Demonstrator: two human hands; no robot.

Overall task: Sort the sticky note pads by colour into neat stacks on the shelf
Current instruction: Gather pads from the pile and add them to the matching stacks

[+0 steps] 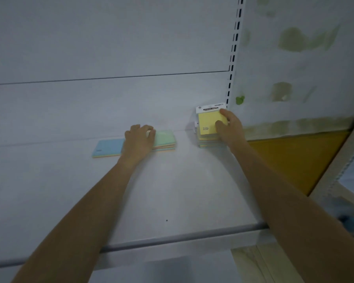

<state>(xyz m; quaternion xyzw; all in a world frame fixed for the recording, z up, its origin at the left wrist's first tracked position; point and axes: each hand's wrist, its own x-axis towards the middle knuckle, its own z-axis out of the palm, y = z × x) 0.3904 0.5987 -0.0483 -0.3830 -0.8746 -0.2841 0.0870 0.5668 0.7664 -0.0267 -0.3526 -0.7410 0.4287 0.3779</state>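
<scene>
White back panel [110, 48], slotted upright [234, 50], stained wall [298, 58] to the right.

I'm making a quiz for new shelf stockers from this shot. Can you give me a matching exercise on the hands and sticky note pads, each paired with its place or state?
Column one:
1. left hand
2. right hand
3. blue pad
4. yellow pad

Column two:
A. top of the stack by the slotted upright
B. grips the packaged stack
C. lies flat on the shelf, left end
D. rests on the green pad

Pairs: 1-D, 2-B, 3-C, 4-A
</scene>
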